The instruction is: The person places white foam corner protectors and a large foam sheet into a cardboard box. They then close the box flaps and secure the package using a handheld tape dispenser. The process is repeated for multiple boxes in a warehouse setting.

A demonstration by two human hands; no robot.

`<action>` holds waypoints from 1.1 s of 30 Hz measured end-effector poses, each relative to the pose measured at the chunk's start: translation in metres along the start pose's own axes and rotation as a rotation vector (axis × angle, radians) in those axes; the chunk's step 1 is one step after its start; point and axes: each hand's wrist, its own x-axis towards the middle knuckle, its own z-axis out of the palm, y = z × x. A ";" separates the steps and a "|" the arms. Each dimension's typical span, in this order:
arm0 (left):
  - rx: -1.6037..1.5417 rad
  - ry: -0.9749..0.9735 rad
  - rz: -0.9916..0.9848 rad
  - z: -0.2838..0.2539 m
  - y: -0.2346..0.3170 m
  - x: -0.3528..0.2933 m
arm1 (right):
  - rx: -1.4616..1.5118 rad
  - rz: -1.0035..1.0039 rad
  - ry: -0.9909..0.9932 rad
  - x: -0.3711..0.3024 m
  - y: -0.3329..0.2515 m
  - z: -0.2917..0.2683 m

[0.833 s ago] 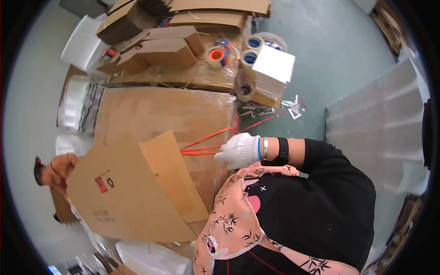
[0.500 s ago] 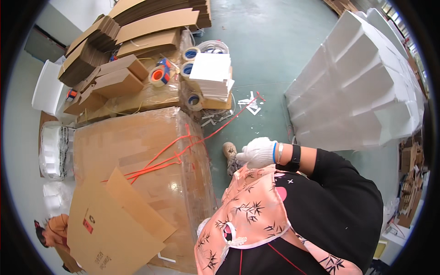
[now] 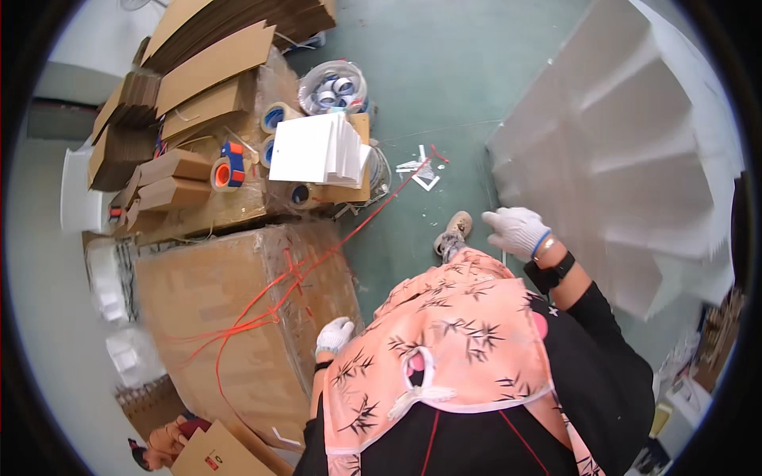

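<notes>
My right hand [image 3: 517, 232], in a white knitted glove with a dark band at the wrist, is held out over the floor. Its fingers are loosely bent and apart, with nothing in them. Low beside the large taped carton [image 3: 230, 301] is my left hand [image 3: 335, 335], also gloved. Its fingers look curled in, and nothing shows in them; whether it touches the carton's edge I cannot tell. Red strapping [image 3: 274, 305] lies tangled across the carton and trails onto the floor. A peach apron [image 3: 452, 333] covers my front.
White panels [image 3: 305, 147] stand beside tape rolls [image 3: 275, 119] and a tape dispenser [image 3: 228, 168]. Flat cartons [image 3: 214, 67] are stacked behind. A tall wrapped white stack [image 3: 603, 151] rises at right. White scraps [image 3: 425, 170] litter the floor. Another person [image 3: 165, 444] is at lower left, near cardboard [image 3: 222, 458].
The view has shifted. My right hand has moved right and forward. My left hand has come into sight beside the carton. The cardboard sheets now show only at the lower edge.
</notes>
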 end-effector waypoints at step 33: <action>-0.433 0.570 -0.696 -0.162 -0.180 0.047 | -0.277 -0.263 -0.302 0.231 -0.124 -0.080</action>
